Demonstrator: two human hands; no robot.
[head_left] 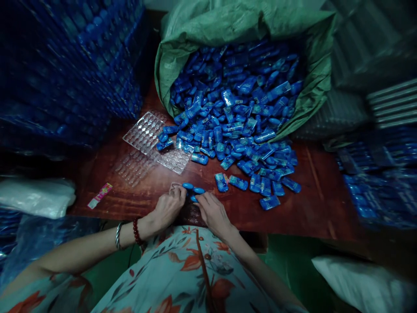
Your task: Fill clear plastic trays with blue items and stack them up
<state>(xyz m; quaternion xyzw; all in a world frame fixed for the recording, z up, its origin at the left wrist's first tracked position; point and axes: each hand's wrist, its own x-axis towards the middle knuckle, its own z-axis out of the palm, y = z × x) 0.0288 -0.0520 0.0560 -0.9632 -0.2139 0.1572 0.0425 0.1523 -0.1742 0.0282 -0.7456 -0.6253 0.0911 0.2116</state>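
Note:
A clear plastic blister tray (192, 212) lies at the near edge of the brown table (312, 204), mostly hidden under my hands. My left hand (167, 208) rests on its left end, fingertips curled on the tray's far corner. My right hand (213, 211) lies on its right side, fingers touching small blue oval pieces (194, 190) that sit on the tray. Whether either hand grips anything is hard to tell. A big heap of blue packets (237, 117) spills from an open green sack (182, 39) onto the table beyond my hands.
More clear blister trays (143, 132) lie left of the heap. A pink label strip (99, 195) sits near the table's left edge. Tall stacks of filled blue trays (65, 65) stand at the left, more blue stacks (381, 174) at the right. White bags (35, 198) flank me.

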